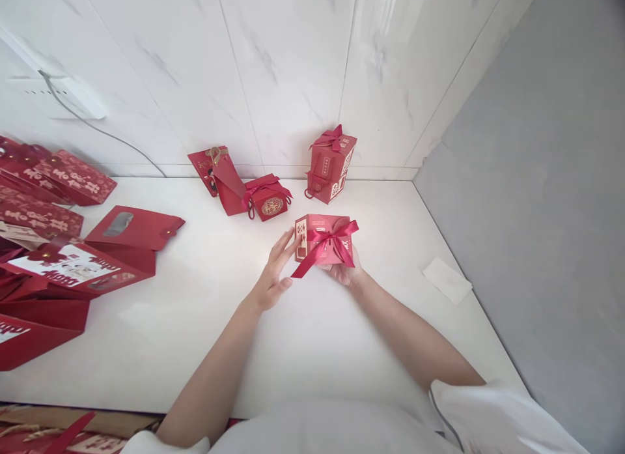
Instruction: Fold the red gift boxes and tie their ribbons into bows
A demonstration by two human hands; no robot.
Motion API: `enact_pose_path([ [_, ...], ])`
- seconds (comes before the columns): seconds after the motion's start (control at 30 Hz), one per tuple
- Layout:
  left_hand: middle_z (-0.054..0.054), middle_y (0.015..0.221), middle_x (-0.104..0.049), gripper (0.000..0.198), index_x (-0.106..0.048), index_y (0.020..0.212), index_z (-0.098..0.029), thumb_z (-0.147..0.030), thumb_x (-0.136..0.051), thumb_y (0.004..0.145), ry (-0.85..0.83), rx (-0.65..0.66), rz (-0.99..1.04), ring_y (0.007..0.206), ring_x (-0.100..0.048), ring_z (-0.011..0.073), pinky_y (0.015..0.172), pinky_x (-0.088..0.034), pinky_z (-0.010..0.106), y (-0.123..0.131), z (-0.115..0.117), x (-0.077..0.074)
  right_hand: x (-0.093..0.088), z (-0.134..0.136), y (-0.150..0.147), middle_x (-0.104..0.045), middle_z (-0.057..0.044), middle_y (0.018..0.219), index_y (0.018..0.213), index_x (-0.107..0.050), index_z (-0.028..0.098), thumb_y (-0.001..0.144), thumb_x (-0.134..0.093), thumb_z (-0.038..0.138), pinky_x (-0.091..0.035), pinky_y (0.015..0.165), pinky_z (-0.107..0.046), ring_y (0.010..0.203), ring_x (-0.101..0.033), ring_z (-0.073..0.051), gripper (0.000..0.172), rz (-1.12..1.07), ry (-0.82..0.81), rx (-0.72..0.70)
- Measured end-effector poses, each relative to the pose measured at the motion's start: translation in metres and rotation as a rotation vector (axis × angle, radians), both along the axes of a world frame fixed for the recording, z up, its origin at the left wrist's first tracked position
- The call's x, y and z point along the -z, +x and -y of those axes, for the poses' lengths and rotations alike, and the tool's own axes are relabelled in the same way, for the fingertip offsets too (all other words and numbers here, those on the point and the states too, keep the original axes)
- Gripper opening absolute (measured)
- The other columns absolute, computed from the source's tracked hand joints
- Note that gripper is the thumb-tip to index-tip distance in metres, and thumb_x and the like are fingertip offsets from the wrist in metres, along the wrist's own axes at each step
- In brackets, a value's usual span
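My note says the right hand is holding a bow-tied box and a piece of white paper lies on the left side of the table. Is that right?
Not quite: the head view shows the white paper on the table's right side. The right hand does hold a bow-tied box.

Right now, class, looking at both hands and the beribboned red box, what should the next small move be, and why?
Perhaps the left hand should gently pinch and smooth the long ribbon tail: the right hand holds the red box, the tail slants out past its edge, and the left thumb lies close to the tail's end.
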State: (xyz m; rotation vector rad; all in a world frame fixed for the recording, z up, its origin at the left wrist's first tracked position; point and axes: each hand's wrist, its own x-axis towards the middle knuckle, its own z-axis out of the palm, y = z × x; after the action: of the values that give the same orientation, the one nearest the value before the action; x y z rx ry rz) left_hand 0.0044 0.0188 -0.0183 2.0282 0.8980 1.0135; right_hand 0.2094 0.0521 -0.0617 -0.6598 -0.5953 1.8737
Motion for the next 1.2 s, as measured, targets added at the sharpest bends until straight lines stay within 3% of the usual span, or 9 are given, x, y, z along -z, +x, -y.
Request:
enact_pose_path([
  [0.07,0.010,0.157,-0.036,0.071,-0.042,0.148,-0.026,-0.068,-0.029,0.092,-0.083,-0.072,0.186,0.147,-0.027,0.0317,0.121,-0.021,0.050,0.002,0.002,-0.007,0.001,0.000,-0.002,-0.072,-0.008,0.115,0.119,-0.061,0.021,0.094,-0.043,0.055,-0.061,0.082,-0.042,0.109,-0.067,-0.027,0.047,-0.033,-0.008,0.006],
  [0.17,0.009,0.149,-0.048,0.055,-0.048,0.144,-0.027,-0.051,-0.047,0.095,-0.187,-0.186,0.416,0.139,-0.043,0.0307,0.112,-0.038,0.047,0.005,0.004,-0.013,0.002,0.002,-0.009,-0.074,-0.007,0.107,0.115,-0.062,0.021,0.091,-0.050,0.053,-0.060,0.085,-0.042,0.100,-0.069,-0.025,0.041,-0.086,0.005,-0.008],
  [0.27,0.008,0.144,-0.054,0.054,-0.053,0.140,-0.025,-0.037,-0.062,0.088,-0.271,-0.245,0.475,0.129,-0.054,0.0296,0.102,-0.049,0.040,0.006,0.005,-0.013,0.006,0.005,-0.015,-0.073,-0.005,0.109,0.114,-0.062,0.023,0.088,-0.057,0.053,-0.058,0.089,-0.039,0.098,-0.069,-0.023,0.039,-0.096,0.045,-0.044],
  [0.37,0.008,0.135,-0.062,0.055,-0.055,0.138,-0.023,-0.035,-0.066,0.086,-0.309,-0.331,0.472,0.117,-0.063,0.0275,0.094,-0.054,0.036,0.005,0.006,-0.012,0.009,0.007,-0.016,-0.072,-0.003,0.110,0.114,-0.062,0.025,0.087,-0.060,0.052,-0.057,0.087,-0.034,0.098,-0.069,-0.021,0.038,-0.076,0.074,-0.071],
  [0.6,0.009,0.131,-0.065,0.047,-0.063,0.128,-0.021,-0.038,-0.067,0.084,-0.271,-0.385,0.498,0.108,-0.067,0.0257,0.086,-0.058,0.035,0.003,0.005,-0.016,0.003,0.009,-0.015,-0.067,-0.002,0.123,0.125,-0.058,0.029,0.089,-0.058,0.052,-0.053,0.093,-0.035,0.109,-0.065,-0.021,0.043,-0.053,0.161,-0.138],
  [0.9,0.008,0.140,-0.055,0.059,-0.053,0.134,-0.028,-0.031,-0.072,0.079,-0.282,-0.386,0.396,0.125,-0.055,0.0255,0.091,-0.055,0.035,0.004,0.005,-0.012,-0.003,0.011,-0.017,-0.064,-0.004,0.127,0.127,-0.054,0.029,0.086,-0.060,0.056,-0.053,0.092,-0.041,0.113,-0.063,-0.025,0.049,0.056,0.222,-0.125],
  [1.2,0.009,0.132,-0.059,0.051,-0.055,0.130,-0.028,-0.039,-0.070,0.082,-0.285,-0.376,0.380,0.117,-0.058,0.0245,0.084,-0.055,0.033,0.000,0.006,-0.015,-0.002,0.012,-0.015,-0.063,-0.005,0.129,0.127,-0.054,0.029,0.086,-0.061,0.055,-0.054,0.089,-0.039,0.113,-0.063,-0.025,0.048,0.060,0.223,-0.162],
])
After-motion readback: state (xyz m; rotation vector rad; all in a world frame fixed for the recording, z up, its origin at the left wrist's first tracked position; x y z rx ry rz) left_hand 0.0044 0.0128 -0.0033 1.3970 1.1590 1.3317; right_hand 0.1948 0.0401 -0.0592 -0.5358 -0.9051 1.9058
